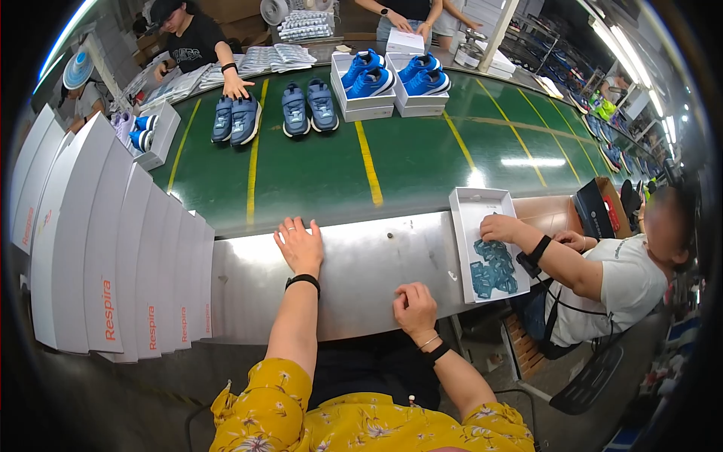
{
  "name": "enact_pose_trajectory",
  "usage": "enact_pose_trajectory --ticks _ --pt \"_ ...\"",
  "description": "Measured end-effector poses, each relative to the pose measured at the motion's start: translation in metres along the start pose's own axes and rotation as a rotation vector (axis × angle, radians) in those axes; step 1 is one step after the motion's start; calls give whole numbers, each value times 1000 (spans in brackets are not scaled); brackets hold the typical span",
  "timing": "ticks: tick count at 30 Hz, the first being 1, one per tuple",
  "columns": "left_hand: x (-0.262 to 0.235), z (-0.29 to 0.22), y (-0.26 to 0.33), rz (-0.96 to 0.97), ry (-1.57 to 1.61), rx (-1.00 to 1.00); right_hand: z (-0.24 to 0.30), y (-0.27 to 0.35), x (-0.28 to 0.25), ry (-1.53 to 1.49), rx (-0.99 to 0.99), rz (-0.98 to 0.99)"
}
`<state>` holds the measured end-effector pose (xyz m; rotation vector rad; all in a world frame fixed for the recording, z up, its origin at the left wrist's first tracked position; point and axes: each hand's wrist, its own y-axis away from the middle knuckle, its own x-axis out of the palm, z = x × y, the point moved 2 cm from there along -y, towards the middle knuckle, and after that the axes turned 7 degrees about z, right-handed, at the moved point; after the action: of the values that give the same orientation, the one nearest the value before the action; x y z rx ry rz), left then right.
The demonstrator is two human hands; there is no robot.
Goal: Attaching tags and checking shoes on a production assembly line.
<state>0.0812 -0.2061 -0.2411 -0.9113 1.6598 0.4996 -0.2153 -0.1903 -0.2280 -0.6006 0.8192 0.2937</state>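
Note:
My left hand (300, 247) lies palm down on the bare metal worktop (369, 256), fingers stretched toward the edge of the green conveyor belt (316, 177). It holds nothing. At the worktop's near edge, my right hand (416, 309) rests with its fingers curled into a loose fist; nothing shows in it. Ahead on the belt stand two pairs of slate-blue sneakers, one pair (244, 120) under a co-worker's hand (236, 85) and the other pair (322, 105) untouched. Right of them, two open white shoeboxes hold bright blue sneakers (369, 81).
Large white boxes (105, 256) are stacked along my left. To my right, an open white box (482, 202) holds many small teal pieces (493, 270), and a seated co-worker's hand (500, 228) reaches into it. Wrapped paper bundles (279, 57) lie beyond the belt. Another person handles a white box (405, 41).

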Motion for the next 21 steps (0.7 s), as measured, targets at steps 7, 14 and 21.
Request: enact_pose_trajectory --ticks 7,14,21 --pt "2 -5 0 -2 4 26 -6 2 -2 20 -2 4" --pt "-3 -7 3 45 48 10 -7 3 -1 45 -8 1" --pt "-2 -6 4 42 29 10 -8 6 0 31 -9 -22"
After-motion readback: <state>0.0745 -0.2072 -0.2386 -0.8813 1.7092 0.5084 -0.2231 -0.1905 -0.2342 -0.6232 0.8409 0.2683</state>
